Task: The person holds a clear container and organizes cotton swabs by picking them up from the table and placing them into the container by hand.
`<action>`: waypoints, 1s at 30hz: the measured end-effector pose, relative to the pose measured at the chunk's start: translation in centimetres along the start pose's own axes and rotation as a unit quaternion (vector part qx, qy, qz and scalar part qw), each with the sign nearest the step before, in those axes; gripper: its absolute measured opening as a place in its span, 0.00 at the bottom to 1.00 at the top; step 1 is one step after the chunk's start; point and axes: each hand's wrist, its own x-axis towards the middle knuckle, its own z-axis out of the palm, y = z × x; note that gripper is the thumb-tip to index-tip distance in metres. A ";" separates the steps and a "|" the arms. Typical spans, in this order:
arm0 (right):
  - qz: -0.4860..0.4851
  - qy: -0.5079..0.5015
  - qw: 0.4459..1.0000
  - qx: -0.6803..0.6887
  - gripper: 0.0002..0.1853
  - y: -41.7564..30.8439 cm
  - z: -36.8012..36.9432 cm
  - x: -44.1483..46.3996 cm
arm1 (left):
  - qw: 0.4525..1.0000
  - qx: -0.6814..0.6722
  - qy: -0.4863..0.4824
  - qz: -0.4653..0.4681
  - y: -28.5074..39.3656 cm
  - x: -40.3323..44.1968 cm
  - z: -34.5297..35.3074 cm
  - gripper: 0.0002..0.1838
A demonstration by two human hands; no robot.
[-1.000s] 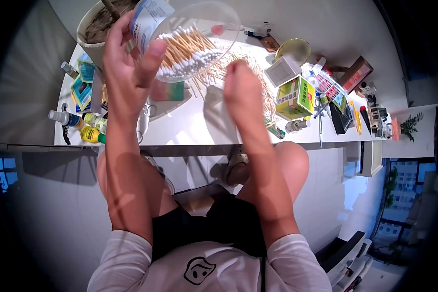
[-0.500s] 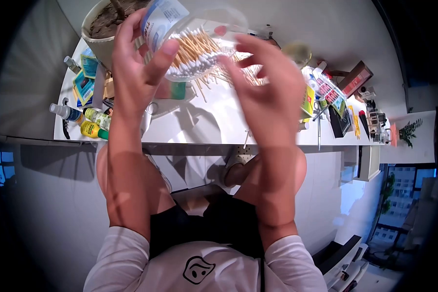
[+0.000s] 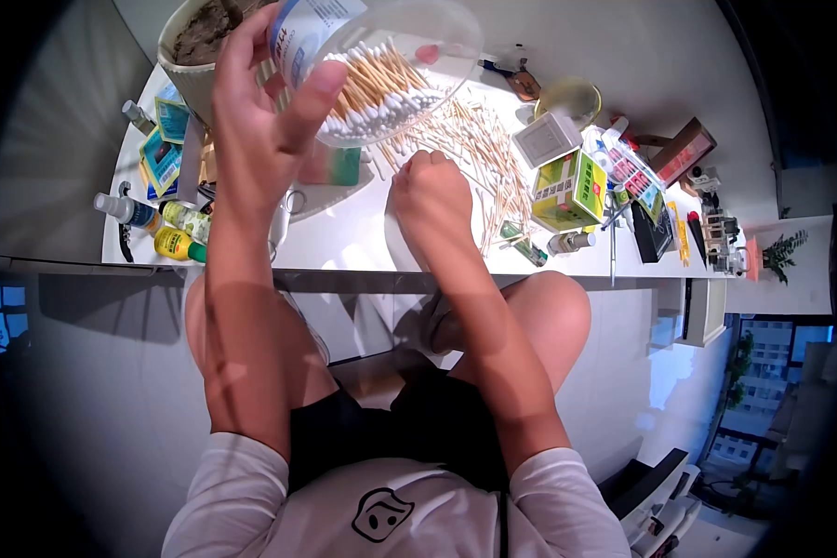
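My left hand point(image 3: 274, 121) grips a clear round tub point(image 3: 456, 46) with a blue and white label, tilted above the table. Cotton swabs point(image 3: 381, 88) with wooden sticks lie packed inside it. Many loose swabs point(image 3: 484, 153) are strewn over the white table point(image 3: 335, 228). At the near edge of that spread, my right hand point(image 3: 430, 200) is low over the tabletop, its fingers curled closed. What those fingers hold, if anything, is hidden.
A potted plant point(image 3: 191, 84) stands at the back left, with small bottles point(image 3: 172, 244) below it. Right of the swabs are a green-yellow box point(image 3: 567, 191), a white box point(image 3: 546, 139), a small bottle point(image 3: 572, 243) and cosmetics. A red-green object point(image 3: 339, 166) lies under the tub.
My right hand opened near the tub's rim, then moved down toward me to the table and closed. The tub shifted slightly right, still in my left hand.
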 end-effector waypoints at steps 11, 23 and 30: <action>0.122 -0.045 0.989 0.076 0.10 0.8 -10.3 2.4 | 1.000 -0.023 -0.001 -0.011 0.0 0.1 -0.1 0.41; 0.021 0.167 0.977 0.128 0.10 -5.2 -13.9 3.1 | 0.999 -0.051 -0.017 -0.002 -0.4 0.0 0.3 0.40; 0.082 0.188 0.944 0.260 0.07 -2.8 -10.9 2.7 | 0.999 -0.034 -0.022 0.001 -0.2 0.1 0.2 0.40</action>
